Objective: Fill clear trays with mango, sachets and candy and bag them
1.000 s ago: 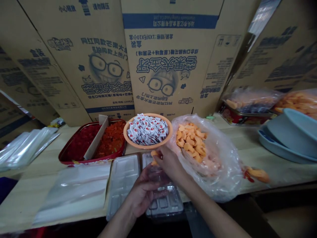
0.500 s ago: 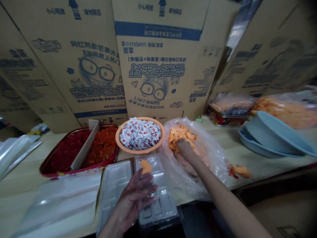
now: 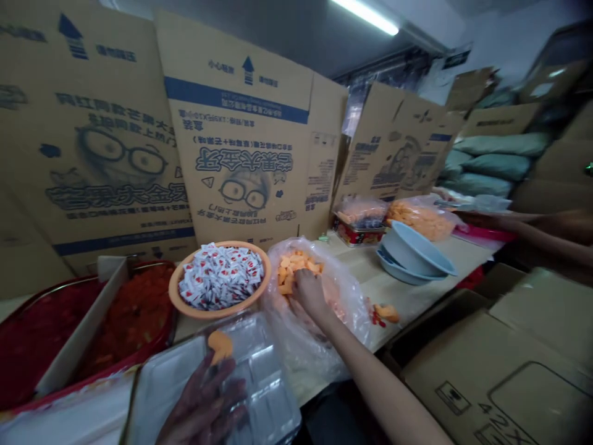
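Right grip together, pushed into orange pieces inside a plastic bag, left grip curled, a single orange piece at its fingertips, held or not unclear, over a clear tray, wooden surface, cardboard boxes behind

Sachet bowl left of plastic bag | stacked basins right of bag | cardboard cartons behind all three
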The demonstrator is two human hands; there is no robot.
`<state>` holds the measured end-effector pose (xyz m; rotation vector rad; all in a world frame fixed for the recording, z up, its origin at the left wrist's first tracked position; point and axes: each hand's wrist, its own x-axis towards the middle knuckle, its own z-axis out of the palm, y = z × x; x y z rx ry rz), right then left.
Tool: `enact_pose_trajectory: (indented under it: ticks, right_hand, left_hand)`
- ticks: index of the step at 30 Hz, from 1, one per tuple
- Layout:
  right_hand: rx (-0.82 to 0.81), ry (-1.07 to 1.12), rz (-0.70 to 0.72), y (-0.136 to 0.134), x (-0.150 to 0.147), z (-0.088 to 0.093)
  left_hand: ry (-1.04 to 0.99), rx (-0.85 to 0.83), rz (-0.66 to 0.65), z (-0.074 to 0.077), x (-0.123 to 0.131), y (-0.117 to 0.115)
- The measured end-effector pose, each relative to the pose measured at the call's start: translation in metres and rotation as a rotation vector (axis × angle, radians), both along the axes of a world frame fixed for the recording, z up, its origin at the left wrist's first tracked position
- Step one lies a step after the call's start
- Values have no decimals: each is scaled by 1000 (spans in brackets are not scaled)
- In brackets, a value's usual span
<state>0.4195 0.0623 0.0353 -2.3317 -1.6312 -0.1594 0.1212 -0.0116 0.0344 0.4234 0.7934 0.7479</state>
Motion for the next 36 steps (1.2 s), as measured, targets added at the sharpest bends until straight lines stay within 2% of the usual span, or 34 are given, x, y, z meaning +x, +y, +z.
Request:
enact_pose_trajectory:
  ticks: [4, 7, 10, 12, 13, 15, 18, 21, 23, 28, 31, 34, 36]
  right_hand:
    - [90, 195, -61, 7, -6, 13]
    - [174, 387, -42, 11, -17, 23]
    - [219, 805, 139, 8, -47, 33]
    - [188, 1092, 313, 2, -79, 37]
    - [156, 1165, 390, -1, -97, 39]
    - [91, 1106, 485, -7, -131, 40]
    - [29, 750, 520, -12, -169, 40]
    - [-35, 371, 531, -15, -190, 41]
    - [-77, 227, 561, -17, -198, 40]
    - [-47, 194, 692, -17, -215, 28]
    - [21, 273, 710, -1, -219, 26]
    - [56, 256, 624, 32, -212, 30]
    - [-82, 155, 510, 60, -202, 33]
  left_hand:
    - [-21, 42, 54, 7, -10, -3]
    - [-61, 65, 69, 6, -20, -4]
    - [-85, 93, 77, 3, -29, -3]
    - [-96, 110, 77, 2, -33, -3]
    - [-102, 117, 79, 2, -35, -3]
    - [-112, 131, 85, 2, -39, -3]
    - [-130, 148, 102, 2, -45, -4]
    - [-138, 142, 143, 1, -54, -4]
    - [-137, 131, 166, 1, -60, -5]
    - [-148, 112, 200, 0, -73, -4]
    - [-144, 100, 216, -3, -86, -1]
    - [-136, 112, 245, -8, -104, 0]
    - [-139, 128, 268, -12, -118, 2]
